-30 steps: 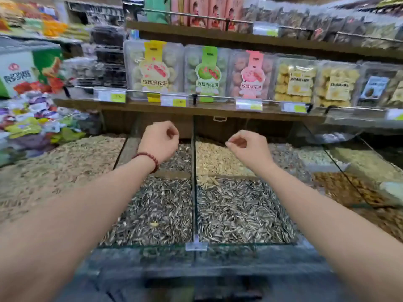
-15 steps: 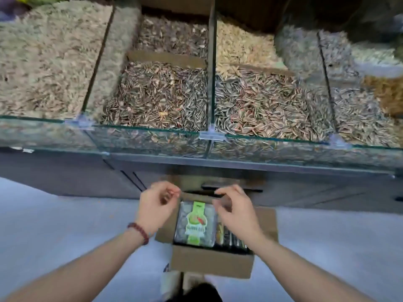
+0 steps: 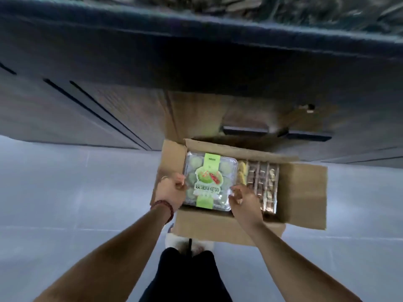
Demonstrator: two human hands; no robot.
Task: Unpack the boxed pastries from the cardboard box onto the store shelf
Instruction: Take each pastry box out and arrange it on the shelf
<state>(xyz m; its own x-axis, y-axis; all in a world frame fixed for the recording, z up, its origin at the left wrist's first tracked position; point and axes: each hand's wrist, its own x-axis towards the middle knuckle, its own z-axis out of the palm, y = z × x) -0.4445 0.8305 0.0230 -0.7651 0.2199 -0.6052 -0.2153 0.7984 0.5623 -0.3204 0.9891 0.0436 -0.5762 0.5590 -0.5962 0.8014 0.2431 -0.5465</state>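
The cardboard box (image 3: 305,192) sits open on the floor (image 3: 65,192), its far side against a dark cabinet (image 3: 130,105). The pastry pack (image 3: 209,182) lies flat on top of the load at the box's left end. To the right of it in the box, the other packs (image 3: 263,186) stand on edge in a tight row.

I judge the pastry pack to be light and only half stiff. It looks like a thin clear shell that will flex or crackle if I squeeze its middle, and the pastries inside should crumble under pressure. The smooth plastic is probably slippery, so I would hold it by the crimped rim on two opposite sides, keep it level and never press on the lid.

That is how I have it now. My left hand (image 3: 172,190) is at the pack's left edge, nearest the box's left flap, with its fingers curled round the rim. My right hand (image 3: 244,201) is on the pack's right edge, fingers bent and pinching it near the front corner. Neither hand is released, and both are grasping the pack.

The pack is square with rounded corners. It holds pale green round pastries under a green label (image 3: 207,182) that runs front to back, with a red and green picture and printed characters on it. A dark red bracelet (image 3: 165,207) is on my left wrist.
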